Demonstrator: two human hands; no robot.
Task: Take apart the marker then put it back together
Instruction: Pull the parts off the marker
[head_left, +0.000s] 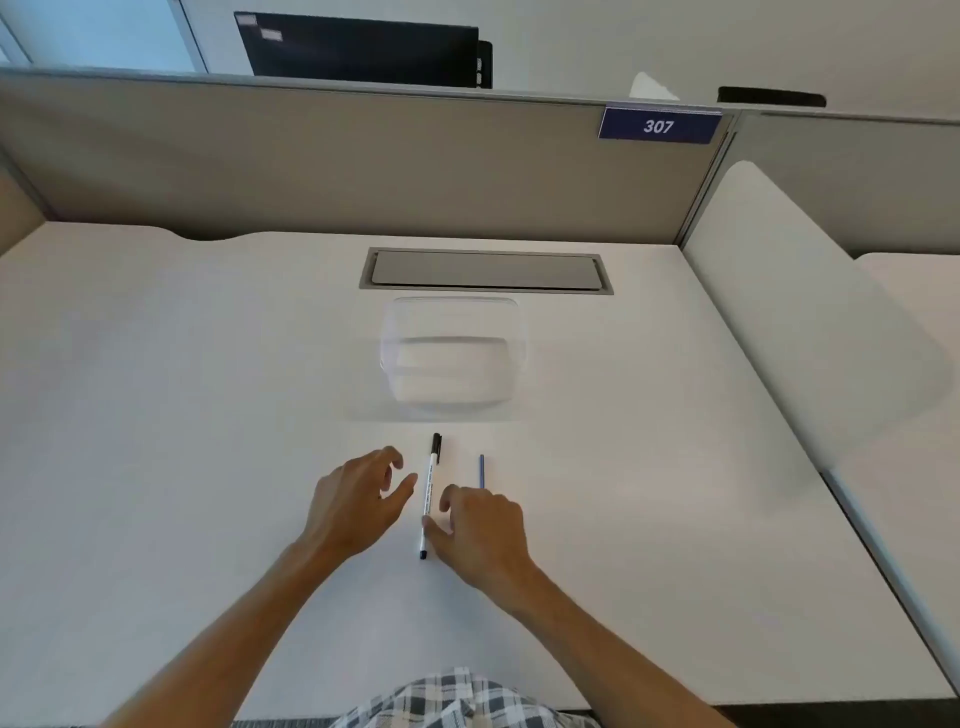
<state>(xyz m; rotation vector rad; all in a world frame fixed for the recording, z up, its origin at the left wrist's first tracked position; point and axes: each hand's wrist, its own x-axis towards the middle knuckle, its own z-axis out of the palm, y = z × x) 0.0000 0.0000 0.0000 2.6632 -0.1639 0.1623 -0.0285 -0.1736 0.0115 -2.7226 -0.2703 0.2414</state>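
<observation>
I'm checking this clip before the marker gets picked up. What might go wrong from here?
1. The marker is round and lies loose on the smooth desk; the right hand touches only its near end, so it may roll or pivot away.
2. The thin blue stick lies just beyond the right hand, which may knock it aside.
3. The left hand is open beside the marker, not holding it, so nothing steadies it.

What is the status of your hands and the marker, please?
Left hand open beside marker. Right hand fingers touching marker, not gripping. Marker flat on desk, cap on. Thin blue stick lies right of it; nothing in the way.
</observation>
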